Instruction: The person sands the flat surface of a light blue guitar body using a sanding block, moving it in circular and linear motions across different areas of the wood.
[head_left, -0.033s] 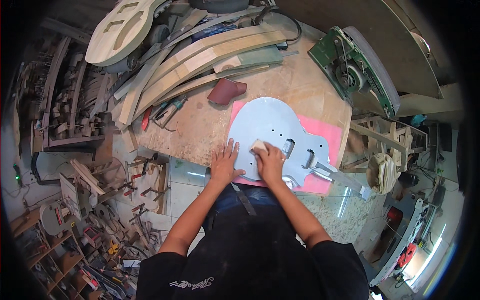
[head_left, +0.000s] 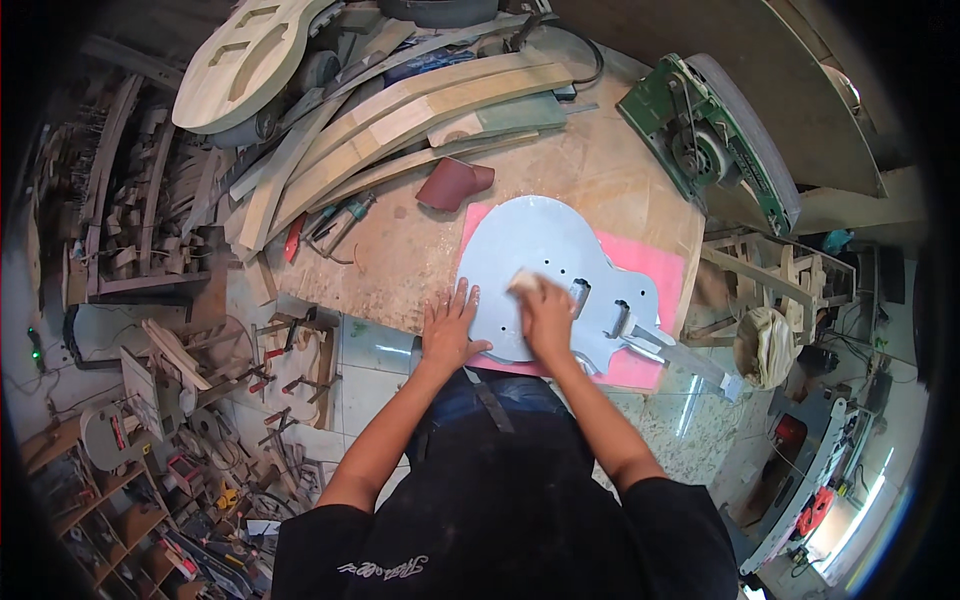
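Observation:
A pale blue-grey guitar body (head_left: 545,245) lies flat on a pink mat (head_left: 650,265) on a wooden workbench (head_left: 400,260). My left hand (head_left: 450,330) rests flat, fingers spread, on the body's near left edge where it meets the bench. My right hand (head_left: 548,318) presses a small pale sanding pad (head_left: 523,283) onto the middle of the body, just left of its cut-out cavities (head_left: 600,305). Both forearms come in from the lower edge.
Long curved wooden pieces (head_left: 400,125) and an unpainted guitar body (head_left: 250,55) are piled at the bench's far left. A red-brown sandpaper sheet (head_left: 455,183) and hand tools (head_left: 335,220) lie nearby. A green machine (head_left: 715,140) stands at the right. Clamps and clutter (head_left: 280,360) fill the floor at left.

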